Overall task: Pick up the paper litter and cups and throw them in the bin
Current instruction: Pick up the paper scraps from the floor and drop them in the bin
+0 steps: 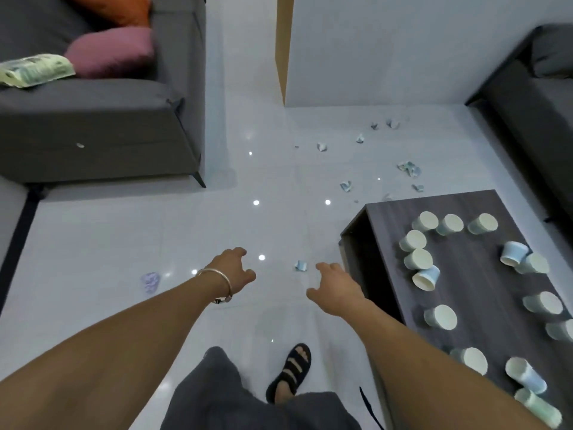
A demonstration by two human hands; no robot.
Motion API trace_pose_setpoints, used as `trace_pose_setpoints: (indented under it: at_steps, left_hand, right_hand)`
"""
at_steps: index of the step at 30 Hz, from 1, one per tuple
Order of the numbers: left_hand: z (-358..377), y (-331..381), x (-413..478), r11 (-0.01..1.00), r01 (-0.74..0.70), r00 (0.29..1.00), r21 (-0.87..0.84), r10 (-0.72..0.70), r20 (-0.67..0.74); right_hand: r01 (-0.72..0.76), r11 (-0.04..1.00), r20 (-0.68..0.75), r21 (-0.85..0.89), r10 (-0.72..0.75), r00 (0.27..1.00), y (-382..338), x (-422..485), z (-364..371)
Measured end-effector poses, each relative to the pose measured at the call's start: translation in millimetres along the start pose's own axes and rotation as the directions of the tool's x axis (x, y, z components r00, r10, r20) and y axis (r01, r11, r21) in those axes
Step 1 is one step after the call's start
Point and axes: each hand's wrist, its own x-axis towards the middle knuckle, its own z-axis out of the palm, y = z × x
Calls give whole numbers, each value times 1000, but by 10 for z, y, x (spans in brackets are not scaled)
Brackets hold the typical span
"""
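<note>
Both my arms reach forward over the white floor. My left hand (233, 269), with a bracelet on the wrist, is open and holds nothing. My right hand (336, 288) is open too, its fingertips just right of a small crumpled blue paper scrap (300, 265) on the floor. A crumpled purple paper (150, 282) lies to the left. Several more paper scraps (409, 169) are scattered further ahead. Several pale blue and green paper cups (418, 259) lie tipped or upturned on the dark wooden table (483, 293) at my right. No bin is in view.
A grey sofa (93, 119) with pink and orange cushions and a green packet stands at the left. Another dark sofa (539, 103) sits at the far right. A white wall corner (288, 57) juts out ahead. My sandalled foot (291, 370) is below.
</note>
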Motion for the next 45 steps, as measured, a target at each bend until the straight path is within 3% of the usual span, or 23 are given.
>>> trace_pose_setpoints:
  at_steps: [12, 19, 27, 34, 38, 40, 45]
  left_hand:
    - [259, -93, 2274, 993, 55, 987, -101, -39, 157]
    - [1366, -245, 3510, 977, 155, 959, -145, -114, 259]
    - [2917, -347, 4575, 916, 327, 937, -233, -281, 209]
    - [3941, -307, 5383, 918, 329, 933, -222, -279, 230]
    - [4226, -370, 5636, 907, 335, 930, -255, -276, 242]
    - [4290, -444, 5642, 901, 342, 925, -266, -274, 263]
    - [4147, -608, 5387, 843, 367, 924, -393, -281, 260]
  right_hand:
    - [-58, 995, 166, -84, 71, 984, 152, 2209, 134]
    - [-48, 998, 235, -50, 59, 970, 471, 3824, 1159]
    - [56, 997, 239, -56, -41, 970, 1449, 5314, 2499]
    - [101, 968, 252, -230, -41, 967, 2122, 5964, 3373]
    - [171, 922, 132, -346, -132, 982, 2146, 6150, 3673]
    - [174, 929, 73, -328, -158, 985, 2102, 6203, 3754]
    - [223, 953, 82, -206, -211, 974, 1884, 6060, 3641]
